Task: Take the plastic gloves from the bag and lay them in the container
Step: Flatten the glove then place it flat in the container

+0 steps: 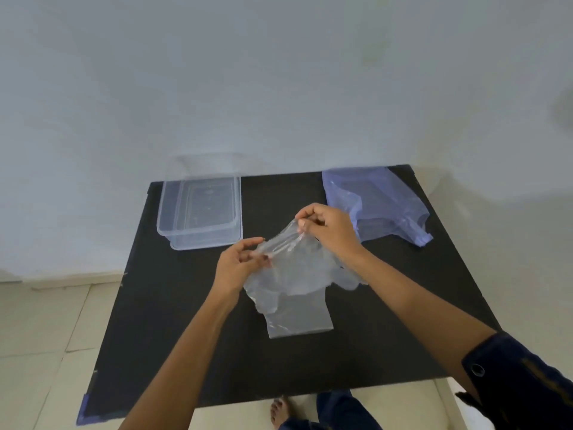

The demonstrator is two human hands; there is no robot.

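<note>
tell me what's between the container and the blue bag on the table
In the head view, only bare black table separates the container from the blue bag.

A black square surface [186, 336] stands on pale floor tiles [37, 330], against a pale wall. Near its far left corner sits a clear plastic container [200, 209]. To the right of the container, at the far right corner, lies a crumpled bluish plastic bag [378, 206].
</note>
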